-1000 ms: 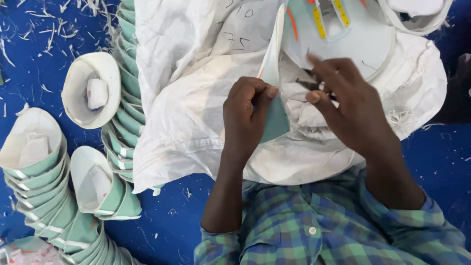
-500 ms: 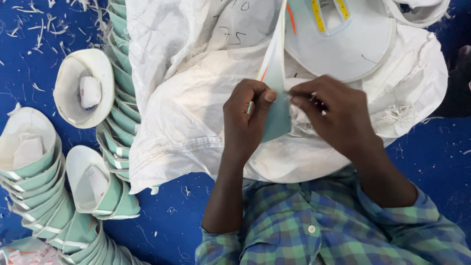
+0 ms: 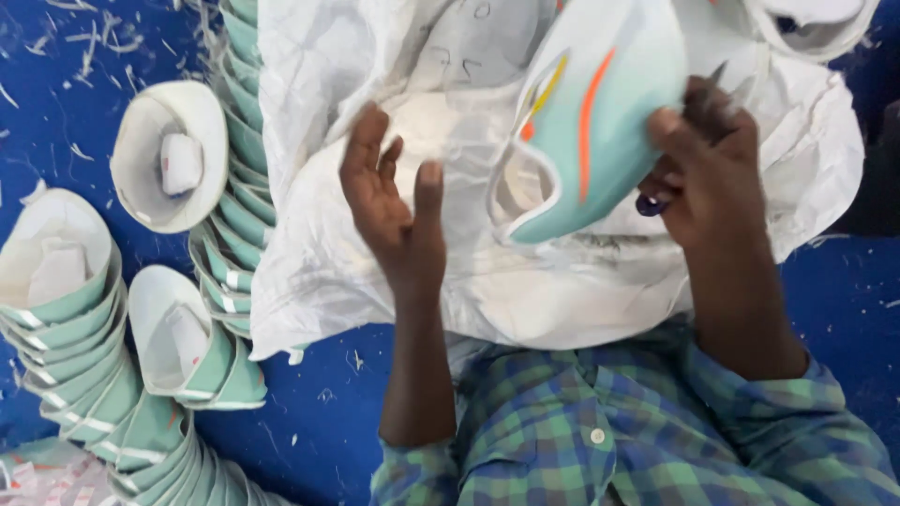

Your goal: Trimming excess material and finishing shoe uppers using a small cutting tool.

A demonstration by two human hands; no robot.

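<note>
The mint-green shoe upper (image 3: 591,131), with an orange stripe, a yellow stripe and white edging, is held up over the white woven sack (image 3: 450,272) that lies across the person's lap. The right hand (image 3: 708,164) has its fingers clamped on the upper's right edge, thumb on the face; a thin dark tool with a rounded purple end (image 3: 652,201) is tucked in the same grip. The left hand (image 3: 394,211) is off the upper, just beside its lower left end, fingers apart and palm showing, holding nothing.

The upper looks light and soft, a thin stitched shell that would bend and flop if pinched at one end; it likely handles best taken along the firmer white-bound rim, one hand on each side.

On the blue floor (image 3: 844,309), toward its left edge, stand nested stacks of like mint-green uppers (image 3: 84,375) with white linings, each showing a small pale rectangular label inside. A single upper with a white label (image 3: 173,155) lies open at the upper left. White thread scraps (image 3: 89,47) litter the floor's top left corner. The checked shirt (image 3: 609,440) fills the bottom edge.
</note>
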